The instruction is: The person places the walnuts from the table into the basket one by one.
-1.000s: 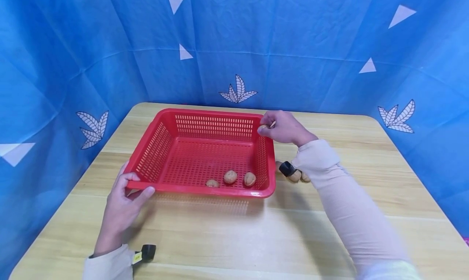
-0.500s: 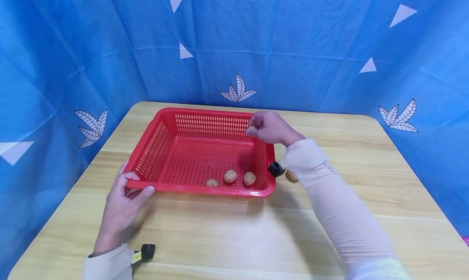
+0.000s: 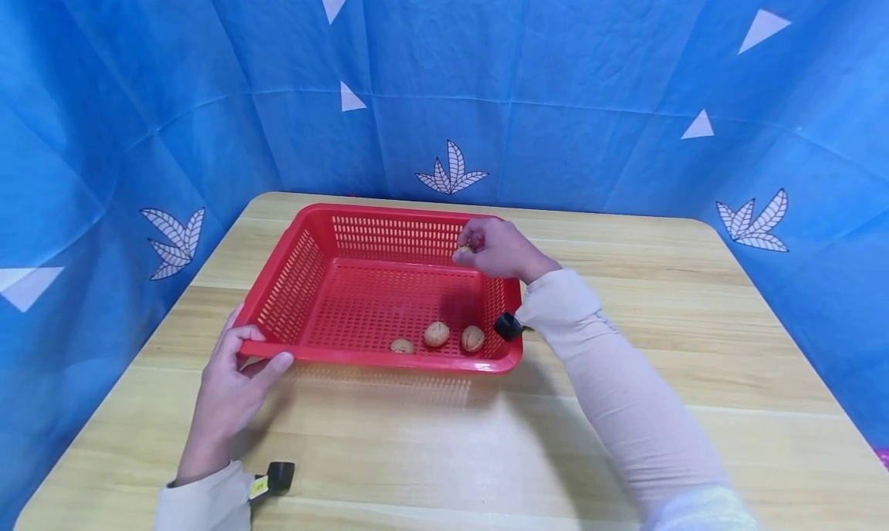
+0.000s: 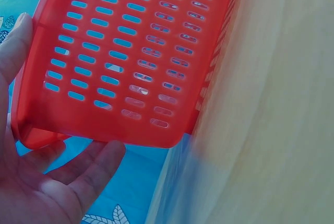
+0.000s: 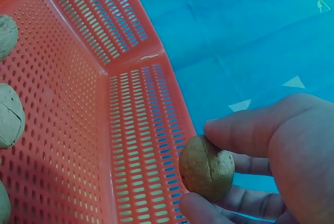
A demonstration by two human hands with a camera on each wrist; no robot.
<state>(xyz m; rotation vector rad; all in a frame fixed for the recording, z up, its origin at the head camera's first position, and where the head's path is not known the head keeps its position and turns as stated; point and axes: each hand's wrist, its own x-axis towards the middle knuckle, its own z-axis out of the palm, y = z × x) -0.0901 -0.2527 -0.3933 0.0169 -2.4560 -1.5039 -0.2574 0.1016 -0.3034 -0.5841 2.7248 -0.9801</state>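
A red plastic basket (image 3: 333,356) with slotted walls stands on the wooden table. My left hand (image 3: 232,388) grips its near left corner, thumb over the rim; in the left wrist view the fingers reach under the corner (image 4: 104,174). Above the basket's right part, my right hand (image 3: 501,249) pinches a walnut (image 5: 206,169) between thumb and fingers. Three walnuts lie inside near the front wall: a left one (image 3: 402,346) partly hidden by the rim, a middle one (image 3: 436,334) and a right one (image 3: 473,339).
The light wooden table (image 3: 417,454) extends on all sides of the basket. Blue cloth (image 3: 556,68) with white leaf and triangle prints hangs behind and beside it. My right sleeve (image 3: 611,384) covers part of the table to the right of the basket.
My right hand has moved left with the walnut, from the basket's right rim to over its inside. Walnuts seen on the table at right are now hidden behind the arm. Left hand unchanged.
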